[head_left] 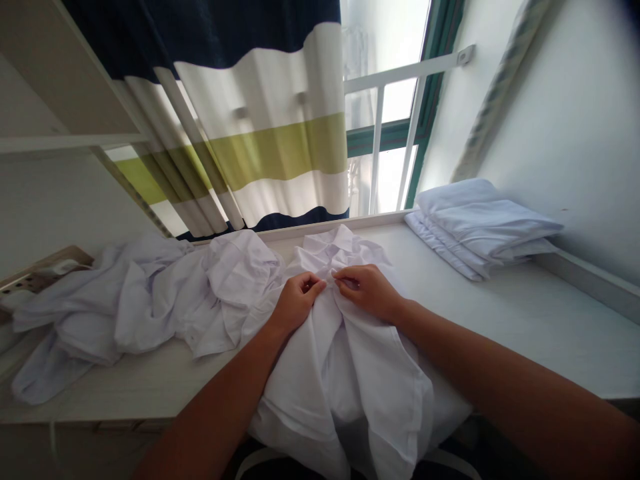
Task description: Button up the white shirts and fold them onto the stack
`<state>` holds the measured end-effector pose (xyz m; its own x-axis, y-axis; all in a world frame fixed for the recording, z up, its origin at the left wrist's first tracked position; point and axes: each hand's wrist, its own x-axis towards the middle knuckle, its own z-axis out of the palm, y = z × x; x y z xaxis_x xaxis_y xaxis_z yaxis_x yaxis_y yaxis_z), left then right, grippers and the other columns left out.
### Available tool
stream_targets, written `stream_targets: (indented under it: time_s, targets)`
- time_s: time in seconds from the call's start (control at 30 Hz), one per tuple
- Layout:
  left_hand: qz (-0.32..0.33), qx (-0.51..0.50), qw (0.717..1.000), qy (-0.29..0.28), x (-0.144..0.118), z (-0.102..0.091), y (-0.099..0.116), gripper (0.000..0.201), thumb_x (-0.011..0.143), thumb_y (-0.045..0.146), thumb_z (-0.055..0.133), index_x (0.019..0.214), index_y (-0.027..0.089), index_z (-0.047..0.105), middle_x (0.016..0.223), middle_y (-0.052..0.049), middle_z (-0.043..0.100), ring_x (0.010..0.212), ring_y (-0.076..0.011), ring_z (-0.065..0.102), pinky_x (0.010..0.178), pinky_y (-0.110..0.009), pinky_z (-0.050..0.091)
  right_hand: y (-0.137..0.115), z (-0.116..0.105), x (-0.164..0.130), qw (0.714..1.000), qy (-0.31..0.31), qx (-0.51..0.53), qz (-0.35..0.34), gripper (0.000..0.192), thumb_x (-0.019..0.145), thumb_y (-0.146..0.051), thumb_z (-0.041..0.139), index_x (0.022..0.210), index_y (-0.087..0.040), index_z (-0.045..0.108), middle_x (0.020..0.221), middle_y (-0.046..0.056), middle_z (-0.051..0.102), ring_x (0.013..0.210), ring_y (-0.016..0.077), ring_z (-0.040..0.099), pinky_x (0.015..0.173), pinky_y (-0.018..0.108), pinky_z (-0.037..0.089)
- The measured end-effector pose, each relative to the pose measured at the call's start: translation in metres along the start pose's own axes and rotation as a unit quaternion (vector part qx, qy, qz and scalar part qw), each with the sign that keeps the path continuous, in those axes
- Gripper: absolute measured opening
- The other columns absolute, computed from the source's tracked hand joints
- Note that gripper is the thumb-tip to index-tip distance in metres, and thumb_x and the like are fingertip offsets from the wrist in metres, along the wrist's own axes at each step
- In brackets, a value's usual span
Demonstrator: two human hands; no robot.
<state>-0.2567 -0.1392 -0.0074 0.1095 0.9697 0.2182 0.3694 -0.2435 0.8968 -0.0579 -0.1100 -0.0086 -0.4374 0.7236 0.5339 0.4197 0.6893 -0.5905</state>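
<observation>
A pale tabletop [525,313] runs under a window [395,107] with a striped curtain [270,147]. Left hand [297,301] and right hand [367,290] each pinch the shirt [345,373] mid-tabletop, between a crumpled pile [150,293] and a folded stack [480,223].

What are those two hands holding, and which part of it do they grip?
Both the left hand and the right hand pinch a white shirt at its front opening, just below the collar, where the two edges meet.
</observation>
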Motion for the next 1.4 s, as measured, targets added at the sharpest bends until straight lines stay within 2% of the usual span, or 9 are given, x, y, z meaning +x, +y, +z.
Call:
stream_targets:
  time_s: [0.13,0.3,0.5,0.9,1.1,1.23,1.4]
  targets:
    - [-0.004,-0.023,1.0,0.012,0.001,0.0,-0.001,0.024,0.084,0.039,0.065,0.08,0.015,0.064,0.077,-0.001,0.062,0.071,-0.0139,0.055,0.065,-0.023,0.042,0.001,0.001,0.0,1.0,0.01,0.001,-0.003,0.023,0.083,-0.019,0.06,0.096,-0.02,0.079,0.093,0.003,0.078,0.076,0.0185,0.07,0.074,0.027,0.05]
    - [0.005,-0.004,1.0,0.011,0.0,0.0,-0.002,0.024,0.084,0.039,0.066,0.081,0.015,0.065,0.079,-0.001,0.063,0.072,-0.0143,0.056,0.066,-0.023,0.043,-0.001,0.0,0.0,1.0,-0.017,-0.007,-0.01,0.021,0.084,-0.018,0.059,0.094,-0.02,0.078,0.087,0.002,0.077,0.074,0.0179,0.068,0.07,0.026,0.048]
    - [0.007,0.009,1.0,-0.002,0.0,-0.002,-0.002,0.026,0.086,0.041,0.064,0.08,0.015,0.065,0.075,-0.001,0.063,0.068,-0.0136,0.054,0.063,-0.023,0.041,0.0,0.002,-0.001,1.0,-0.008,-0.009,-0.004,0.024,0.085,-0.019,0.059,0.1,-0.021,0.078,0.099,0.003,0.077,0.084,0.0202,0.071,0.078,0.028,0.05]
    - [0.002,0.016,1.0,0.0,-0.001,0.0,-0.004,0.029,0.086,0.043,0.064,0.08,0.015,0.066,0.072,0.0,0.062,0.065,-0.0128,0.052,0.061,-0.023,0.039,-0.001,0.003,-0.002,1.0,0.007,0.025,0.006,0.027,0.085,-0.018,0.059,0.105,-0.022,0.078,0.099,0.004,0.078,0.078,0.0194,0.07,0.073,0.029,0.052]
    - [-0.018,-0.036,0.999,-0.013,0.0,0.001,-0.007,0.032,0.084,0.045,0.066,0.082,0.013,0.069,0.074,-0.001,0.064,0.066,-0.0132,0.053,0.061,-0.024,0.04,-0.002,0.001,-0.002,0.998,-0.019,0.054,-0.011,0.026,0.088,-0.022,0.059,0.106,-0.021,0.077,0.101,0.004,0.077,0.08,0.0189,0.069,0.073,0.028,0.051]
    - [-0.041,-0.087,0.995,-0.031,0.001,0.003,-0.009,0.034,0.082,0.047,0.067,0.082,0.013,0.069,0.072,0.0,0.063,0.064,-0.0123,0.051,0.06,-0.024,0.038,-0.003,-0.002,-0.001,0.996,-0.035,0.076,-0.01,0.033,0.086,-0.013,0.051,0.106,-0.02,0.077,0.1,0.003,0.077,0.084,0.0181,0.069,0.075,0.027,0.05]
    - [-0.066,-0.127,0.989,-0.039,0.002,0.005,-0.011,0.034,0.08,0.047,0.07,0.079,0.013,0.068,0.071,0.001,0.062,0.063,-0.0112,0.048,0.06,-0.024,0.036,0.0,-0.006,0.002,0.995,-0.065,0.079,0.008,0.039,0.082,-0.01,0.049,0.106,-0.02,0.077,0.091,0.001,0.077,0.073,0.0161,0.066,0.072,0.027,0.049]
